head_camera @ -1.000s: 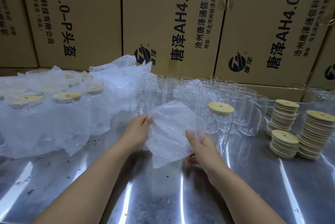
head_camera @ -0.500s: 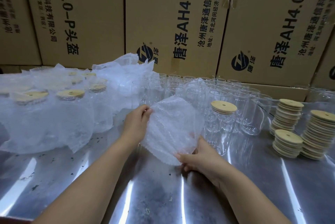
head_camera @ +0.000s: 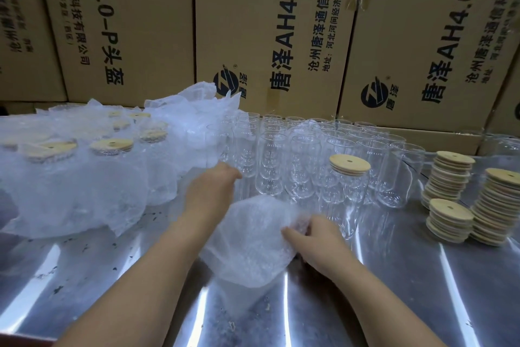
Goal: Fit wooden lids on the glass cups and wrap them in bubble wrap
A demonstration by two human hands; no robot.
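my right hand point(head_camera: 319, 237) pinches the bubble wrap point(head_camera: 247, 251), likely limp and light, best held by edges; left hand point(head_camera: 212, 189): cannot tell its grip.

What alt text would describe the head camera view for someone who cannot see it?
A person's right hand holds a bubble wrap sheet over a shiny metal table, the left hand close by. Behind stand empty glass cups, one lidded cup, wrapped cups at left and stacked wooden lids at right.

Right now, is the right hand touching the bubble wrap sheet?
Touching. The head view shows the right hand gripping the bubble wrap sheet at its right edge.
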